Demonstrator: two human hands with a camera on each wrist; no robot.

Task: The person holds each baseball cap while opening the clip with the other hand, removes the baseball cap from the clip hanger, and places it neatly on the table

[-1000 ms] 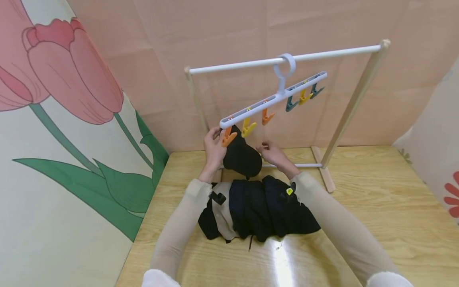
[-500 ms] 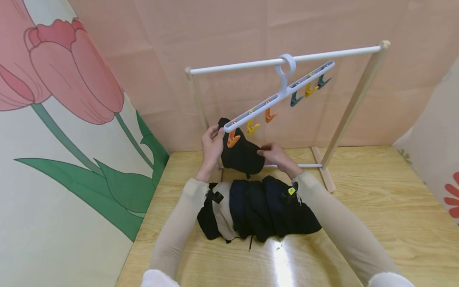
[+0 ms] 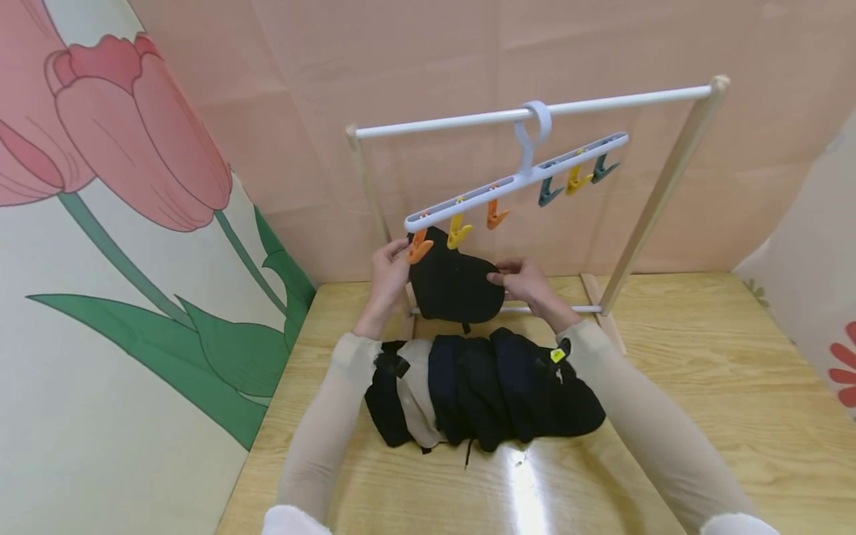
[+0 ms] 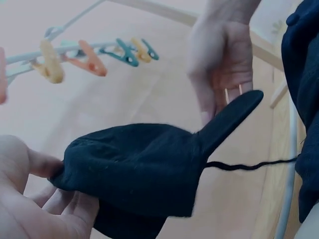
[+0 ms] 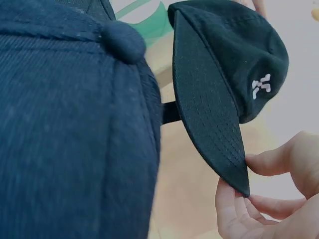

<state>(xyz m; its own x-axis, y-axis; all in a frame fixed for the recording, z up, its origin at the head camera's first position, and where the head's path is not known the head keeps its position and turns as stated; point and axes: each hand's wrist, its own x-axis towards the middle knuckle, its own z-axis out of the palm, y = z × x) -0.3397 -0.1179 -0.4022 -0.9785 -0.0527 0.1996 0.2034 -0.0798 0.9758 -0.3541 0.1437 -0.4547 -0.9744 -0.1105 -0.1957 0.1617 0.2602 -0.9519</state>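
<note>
A black baseball cap [image 3: 458, 286] is held up below the left end of a clip hanger [image 3: 478, 195]. My left hand [image 3: 390, 271] pinches the edge of its crown. Its brim [image 5: 212, 107] is pinched by my right hand [image 3: 528, 286] between thumb and fingers. A small white mark shows on the cap in the right wrist view. Close to the cap's upper left part hangs an orange clip [image 3: 420, 247], overlapping it in the head view. Nearer to me lies a row of nested dark and beige caps [image 3: 491, 390], with a navy cap [image 5: 75, 134] close to the right wrist camera.
The hanger hooks over the white bar [image 3: 628, 99] of a wooden stand [image 3: 662, 197]. Several yellow, orange and teal clips hang along it. Behind the stand is a pink cloth [image 3: 267, 148]; a tulip-painted wall [image 3: 200, 312] rises on the left of the wooden table [image 3: 722, 386].
My right hand, apart from the cap at first, has taken hold of its brim and moved a little right. The cap is turned flatter. The hanger has swung back and forth.
</note>
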